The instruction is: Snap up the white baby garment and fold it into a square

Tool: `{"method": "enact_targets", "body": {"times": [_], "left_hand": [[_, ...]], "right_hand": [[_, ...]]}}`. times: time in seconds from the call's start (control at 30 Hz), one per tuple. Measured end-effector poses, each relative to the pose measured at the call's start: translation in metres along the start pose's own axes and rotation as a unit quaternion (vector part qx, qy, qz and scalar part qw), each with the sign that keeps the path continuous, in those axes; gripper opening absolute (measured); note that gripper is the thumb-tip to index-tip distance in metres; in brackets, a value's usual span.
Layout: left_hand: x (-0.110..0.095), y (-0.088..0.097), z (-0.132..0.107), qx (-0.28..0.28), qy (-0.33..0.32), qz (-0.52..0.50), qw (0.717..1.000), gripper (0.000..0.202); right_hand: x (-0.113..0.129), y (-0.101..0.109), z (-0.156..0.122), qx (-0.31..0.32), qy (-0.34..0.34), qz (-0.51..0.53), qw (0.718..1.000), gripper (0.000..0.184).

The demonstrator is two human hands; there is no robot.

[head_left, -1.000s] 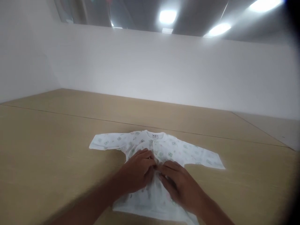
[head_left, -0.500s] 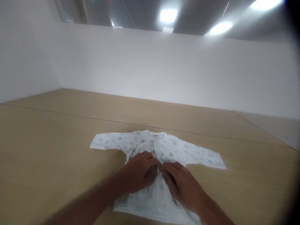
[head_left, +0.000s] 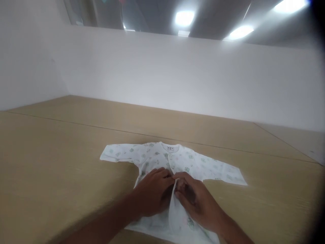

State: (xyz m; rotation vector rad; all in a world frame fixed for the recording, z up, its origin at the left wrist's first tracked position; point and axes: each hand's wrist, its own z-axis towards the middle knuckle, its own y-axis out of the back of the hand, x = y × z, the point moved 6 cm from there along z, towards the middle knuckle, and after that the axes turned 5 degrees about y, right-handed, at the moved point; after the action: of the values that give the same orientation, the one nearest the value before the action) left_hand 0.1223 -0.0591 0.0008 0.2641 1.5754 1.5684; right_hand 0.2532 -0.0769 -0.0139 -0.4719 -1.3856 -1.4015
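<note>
A small white baby shirt [head_left: 190, 161] with a faint green print lies face up, its long sleeves spread to both sides and its neckline at the far end. My left hand [head_left: 153, 191] is closed at the middle of the shirt front, its fingertips on the fabric by the front opening. Close beside it, my right hand [head_left: 200, 200] pinches the front edge, which stands slightly raised below the fingers. The fingertips of both hands nearly meet. Whatever fastener may be between them is hidden.
The shirt lies on a wide light-wood table [head_left: 63, 162] with a thin seam running across behind it. A white wall or partition [head_left: 157, 74] rises along the back and left. Bright ceiling lights [head_left: 184, 18] show above it.
My right hand has shifted its fingers and lifted the front edge, so the flap below now stands up. My left hand stays at the opening, fingers slightly moved. The view has shifted a little.
</note>
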Motion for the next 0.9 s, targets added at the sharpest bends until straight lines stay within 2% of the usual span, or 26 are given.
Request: {"method": "enact_targets", "body": {"times": [0.2, 0.37, 0.53, 0.77, 0.9], "left_hand": [[0.005, 0.002, 0.005, 0.007, 0.019, -0.037, 0.999, 0.014], [0.015, 0.007, 0.006, 0.011, 0.091, -0.154, 0.984, 0.007], [0.021, 0.008, 0.008, 0.035, 0.106, -0.273, 0.956, 0.009], [0.024, 0.005, 0.008, 0.048, 0.121, -0.315, 0.940, 0.010], [0.024, 0.006, 0.008, 0.048, 0.125, -0.311, 0.941, 0.012]], "right_hand": [[-0.004, 0.000, -0.001, -0.017, -0.009, -0.068, 0.998, 0.005], [0.004, 0.001, 0.003, -0.008, 0.024, -0.111, 0.993, 0.010], [0.007, 0.001, 0.004, -0.008, 0.027, -0.135, 0.990, 0.015], [0.009, 0.000, 0.004, -0.011, 0.036, -0.178, 0.983, 0.026], [0.007, 0.001, 0.004, -0.026, 0.033, -0.163, 0.986, 0.017]]}}
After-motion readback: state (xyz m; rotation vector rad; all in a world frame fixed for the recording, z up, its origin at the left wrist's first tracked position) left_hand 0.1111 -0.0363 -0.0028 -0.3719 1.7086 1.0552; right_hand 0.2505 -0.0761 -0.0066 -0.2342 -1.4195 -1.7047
